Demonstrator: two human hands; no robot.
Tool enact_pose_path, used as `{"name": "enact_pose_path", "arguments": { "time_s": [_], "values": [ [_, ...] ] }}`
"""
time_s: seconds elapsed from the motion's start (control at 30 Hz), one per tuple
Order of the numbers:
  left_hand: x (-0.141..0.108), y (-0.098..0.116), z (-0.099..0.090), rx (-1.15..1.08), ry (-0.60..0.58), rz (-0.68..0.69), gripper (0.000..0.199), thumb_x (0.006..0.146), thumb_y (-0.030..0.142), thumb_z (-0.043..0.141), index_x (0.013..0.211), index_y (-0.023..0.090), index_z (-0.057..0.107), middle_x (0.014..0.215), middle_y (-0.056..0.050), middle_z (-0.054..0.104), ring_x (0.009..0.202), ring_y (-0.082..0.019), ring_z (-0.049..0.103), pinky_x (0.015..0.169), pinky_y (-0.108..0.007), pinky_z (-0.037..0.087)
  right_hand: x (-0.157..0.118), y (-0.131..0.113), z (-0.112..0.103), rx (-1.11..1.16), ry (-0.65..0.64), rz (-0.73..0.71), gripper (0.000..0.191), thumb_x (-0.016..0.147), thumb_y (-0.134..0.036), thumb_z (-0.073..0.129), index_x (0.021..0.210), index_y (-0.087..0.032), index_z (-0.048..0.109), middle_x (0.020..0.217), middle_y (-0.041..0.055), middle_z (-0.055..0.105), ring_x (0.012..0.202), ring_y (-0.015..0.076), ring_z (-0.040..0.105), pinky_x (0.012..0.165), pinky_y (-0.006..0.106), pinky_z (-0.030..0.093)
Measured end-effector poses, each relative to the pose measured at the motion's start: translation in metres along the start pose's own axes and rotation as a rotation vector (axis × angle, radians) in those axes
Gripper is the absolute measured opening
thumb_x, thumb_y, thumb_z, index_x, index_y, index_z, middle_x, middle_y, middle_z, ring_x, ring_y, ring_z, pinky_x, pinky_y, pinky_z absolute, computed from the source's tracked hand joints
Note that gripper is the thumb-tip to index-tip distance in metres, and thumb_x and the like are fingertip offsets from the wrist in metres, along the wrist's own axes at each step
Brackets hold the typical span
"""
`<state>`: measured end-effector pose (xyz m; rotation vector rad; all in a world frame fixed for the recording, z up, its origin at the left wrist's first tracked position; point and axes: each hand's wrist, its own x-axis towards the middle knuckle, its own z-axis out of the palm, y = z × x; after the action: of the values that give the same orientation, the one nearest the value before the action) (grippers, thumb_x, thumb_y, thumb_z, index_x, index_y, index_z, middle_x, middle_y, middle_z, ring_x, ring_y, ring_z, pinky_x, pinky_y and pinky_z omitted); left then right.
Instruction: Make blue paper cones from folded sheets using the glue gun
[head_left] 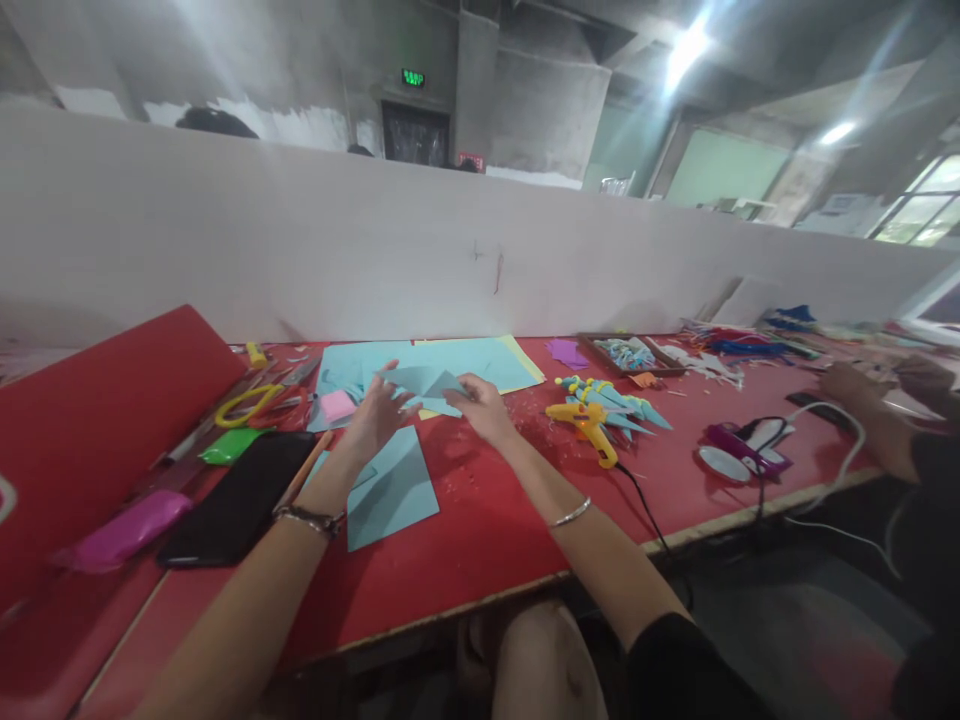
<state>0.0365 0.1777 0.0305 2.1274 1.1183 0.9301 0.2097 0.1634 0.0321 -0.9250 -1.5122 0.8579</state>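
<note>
A small sheet of light-blue paper (420, 380), with a crease toward its right end, is held up between my two hands. My right hand (484, 408) pinches its right end between thumb and fingers. At the paper's left end is my left hand (371, 418), gripping the edge by the fingertips with its other fingers loosely spread. Below lies a loose square of blue paper (397, 500), partly under my left wrist. Behind the hands are large blue sheets (472, 355) and a pink pad of paper (337, 405).
To the right lie a yellow glue gun (592, 425), blue paper cones (634, 405), a brown tray (667, 367) and a purple device (750, 450). A black phone (240, 500) and yellow-handled scissors (244, 408) lie left. A co-worker's arm (870, 410) reaches in at far right.
</note>
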Motion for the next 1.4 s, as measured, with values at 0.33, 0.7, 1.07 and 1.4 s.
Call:
{"name": "enact_pose_path", "arguments": {
  "time_s": [0.33,0.7,1.07,1.4],
  "values": [
    [-0.013,-0.006,0.023,-0.806,0.196,-0.337,0.041,0.053,0.039,0.074,0.085,0.015,0.062,0.067,0.000,0.061,0.067,-0.013,0.057,0.066,-0.028,0.050,-0.012,0.024,0.001,0.083,-0.163,0.074,0.009,0.065,-0.026,0.051,0.066,-0.018,0.048,0.055,-0.0071,0.047,0.053,0.0071,0.043,0.055,0.020,0.033],
    [-0.016,0.008,0.037,-0.883,0.235,-0.414,0.039,0.055,0.037,0.074,0.083,0.019,0.053,0.078,0.003,0.059,0.061,-0.007,0.055,0.056,-0.025,0.053,-0.015,0.025,0.000,0.331,-0.147,0.222,0.028,0.063,-0.043,0.063,0.072,-0.018,0.053,0.057,-0.0047,0.058,0.049,0.0081,0.051,0.054,0.022,0.038],
    [-0.014,0.007,0.038,-0.932,0.375,-0.454,0.019,0.061,0.027,0.070,0.068,0.011,0.062,0.065,-0.006,0.068,0.068,-0.017,0.064,0.056,-0.025,0.051,-0.013,0.034,0.002,0.400,-0.051,0.264,0.029,0.061,-0.042,0.066,0.074,-0.018,0.054,0.058,-0.0060,0.056,0.051,0.0066,0.051,0.057,0.021,0.039],
    [-0.012,0.012,0.053,-0.940,0.446,-0.446,0.025,0.055,0.030,0.074,0.066,0.012,0.062,0.063,-0.005,0.068,0.064,-0.015,0.064,0.061,-0.025,0.051,-0.015,0.034,0.010,0.532,-0.010,0.315,0.036,0.050,-0.034,0.075,0.077,-0.017,0.060,0.065,-0.0027,0.064,0.059,0.0099,0.057,0.067,0.027,0.047]
  ]
}}
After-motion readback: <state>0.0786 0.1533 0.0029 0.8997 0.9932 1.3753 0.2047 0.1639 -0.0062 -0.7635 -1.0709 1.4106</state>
